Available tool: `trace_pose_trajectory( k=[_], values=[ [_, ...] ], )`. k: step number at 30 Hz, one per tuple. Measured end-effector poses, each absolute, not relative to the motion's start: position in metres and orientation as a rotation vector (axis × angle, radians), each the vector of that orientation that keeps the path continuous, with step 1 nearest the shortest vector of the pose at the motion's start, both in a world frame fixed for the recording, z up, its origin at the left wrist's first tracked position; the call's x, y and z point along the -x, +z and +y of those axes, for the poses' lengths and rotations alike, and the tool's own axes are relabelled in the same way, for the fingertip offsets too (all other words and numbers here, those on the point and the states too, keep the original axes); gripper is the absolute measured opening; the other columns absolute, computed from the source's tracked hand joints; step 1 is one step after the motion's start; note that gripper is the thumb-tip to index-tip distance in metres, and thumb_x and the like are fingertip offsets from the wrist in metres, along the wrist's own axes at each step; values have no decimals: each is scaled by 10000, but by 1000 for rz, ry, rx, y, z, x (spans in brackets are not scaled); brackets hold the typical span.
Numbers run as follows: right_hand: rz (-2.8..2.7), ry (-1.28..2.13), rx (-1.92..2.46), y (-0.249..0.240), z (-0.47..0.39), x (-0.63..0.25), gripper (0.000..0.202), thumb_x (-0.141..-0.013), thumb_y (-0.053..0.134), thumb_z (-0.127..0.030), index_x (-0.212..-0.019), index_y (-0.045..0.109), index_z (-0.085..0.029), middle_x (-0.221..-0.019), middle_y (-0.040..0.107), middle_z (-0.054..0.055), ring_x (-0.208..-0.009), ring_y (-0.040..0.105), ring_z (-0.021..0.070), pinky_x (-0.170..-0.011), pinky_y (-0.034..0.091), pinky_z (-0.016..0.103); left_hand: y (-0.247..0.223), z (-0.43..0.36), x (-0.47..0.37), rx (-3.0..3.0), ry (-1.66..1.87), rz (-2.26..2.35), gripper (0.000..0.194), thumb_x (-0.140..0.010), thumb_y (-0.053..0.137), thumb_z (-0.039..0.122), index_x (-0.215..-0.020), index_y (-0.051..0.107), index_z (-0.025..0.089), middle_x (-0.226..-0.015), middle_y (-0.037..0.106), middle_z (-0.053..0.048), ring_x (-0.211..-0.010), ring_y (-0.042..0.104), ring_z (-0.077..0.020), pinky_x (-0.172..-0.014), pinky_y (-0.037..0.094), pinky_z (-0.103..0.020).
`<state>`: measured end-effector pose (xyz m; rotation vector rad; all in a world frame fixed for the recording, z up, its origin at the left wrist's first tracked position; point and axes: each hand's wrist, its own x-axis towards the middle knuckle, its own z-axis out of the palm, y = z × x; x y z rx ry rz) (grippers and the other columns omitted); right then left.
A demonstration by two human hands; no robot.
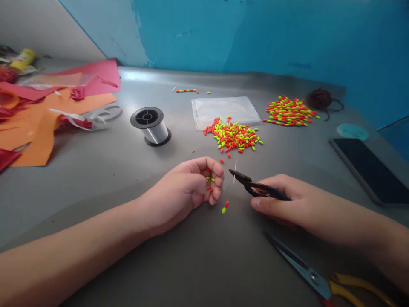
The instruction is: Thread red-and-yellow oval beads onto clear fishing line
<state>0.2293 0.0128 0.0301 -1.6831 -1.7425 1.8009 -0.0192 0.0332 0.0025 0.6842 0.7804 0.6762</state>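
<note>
My left hand [194, 183] is cupped on its side, fingers curled around a few red and yellow-green beads [210, 179]. In my right hand [284, 196] is a pair of dark pliers [255, 186], its jaws pointing left. A thin white pin-like piece [235, 172] stands out across the plier tip, seemingly gripped by it. One red and one yellow-green bead [225, 207] lie on the table between the hands. Just beyond them spreads a loose pile of beads [236, 137], partly against a clear plastic bag [225, 108].
Scissors [311, 277] lie at the front right, a phone [370, 168] at the right. A wire spool [150, 125] stands left of the bag. Linked beads [289, 111] and dark yarn [320, 99] sit at the back right. Coloured paper [47, 123] covers the left side.
</note>
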Motion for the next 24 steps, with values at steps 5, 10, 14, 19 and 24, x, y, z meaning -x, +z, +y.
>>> trace_pose_trajectory(
  k=[5, 10, 14, 19, 24],
  values=[
    [-1768, 1789, 1705, 29, 13, -229, 427, -934, 725, -633, -899, 766, -210, -652, 538, -24, -567, 450, 135, -456, 330, 254, -2, 32, 21, -715, 690, 743, 274, -777, 561, -52, -930, 629, 164, -869, 624, -17, -743, 612, -147, -768, 554, -315],
    [-1747, 1774, 1721, 29, 14, -229, 414, -919, 742, -611, -899, 768, -199, -655, 558, -12, -567, 457, 145, -465, 336, 264, -3, 33, 20, -697, 703, 750, 160, -920, 598, 7, -969, 633, 155, -883, 656, -30, -752, 633, -138, -769, 558, -291],
    [-1749, 1776, 1705, 30, 14, -228, 401, -902, 768, -605, -878, 780, -204, -663, 602, -11, -568, 468, 148, -479, 359, 267, -3, 33, 20, -678, 723, 765, 76, -972, 665, 90, -1023, 660, 145, -872, 668, -35, -726, 621, -120, -709, 519, -233],
    [-1713, 1868, 1610, 32, 14, -227, 340, -923, 778, -563, -924, 840, -229, -939, 817, 39, -832, 689, 240, -676, 526, 280, -1, 32, 18, -733, 695, 811, 80, -1038, 673, 213, -1072, 677, 140, -794, 642, -6, -655, 557, -92, -643, 457, -194],
    [-1748, 1891, 1587, 30, 14, -231, 318, -970, 735, -547, -970, 857, -253, -989, 846, 38, -939, 745, 289, -719, 559, 305, 1, 31, 19, -810, 653, 835, 175, -1065, 667, 310, -1089, 695, 139, -766, 594, 20, -639, 487, -73, -620, 366, -188]
  ],
)
